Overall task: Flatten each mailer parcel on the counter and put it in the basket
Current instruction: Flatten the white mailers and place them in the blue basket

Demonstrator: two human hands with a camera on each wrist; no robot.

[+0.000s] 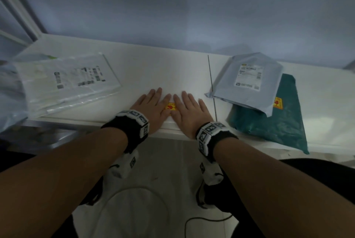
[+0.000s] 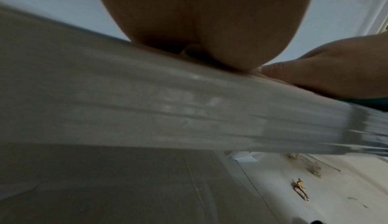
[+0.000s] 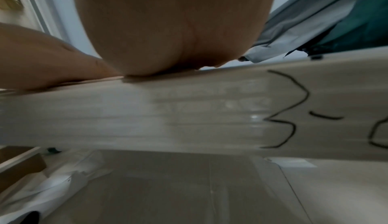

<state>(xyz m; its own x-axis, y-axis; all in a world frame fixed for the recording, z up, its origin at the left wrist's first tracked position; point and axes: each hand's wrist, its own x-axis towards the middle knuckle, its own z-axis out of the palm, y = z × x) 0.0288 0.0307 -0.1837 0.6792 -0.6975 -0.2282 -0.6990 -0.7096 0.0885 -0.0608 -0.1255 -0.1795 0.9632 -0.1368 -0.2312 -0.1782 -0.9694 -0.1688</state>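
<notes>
The forearms, nearest the camera, reach to the counter (image 1: pixel 134 59), and the left hand (image 1: pixel 151 106) and right hand (image 1: pixel 189 110) lie side by side at its near edge, palms down, fingers straight and spread, gripping nothing. They press on a white parcel (image 1: pixel 172 76) that is hard to tell from the counter; a yellow sticker (image 1: pixel 170 106) shows between the thumbs. Left of the hands lies a clear parcel (image 1: pixel 71 82); right of them a grey parcel (image 1: pixel 247 82) overlaps a green parcel (image 1: pixel 278 120). No basket shows. The flattening step looks to be in hand; next, fingers must curl under the parcel's edge to lift it.
</notes>
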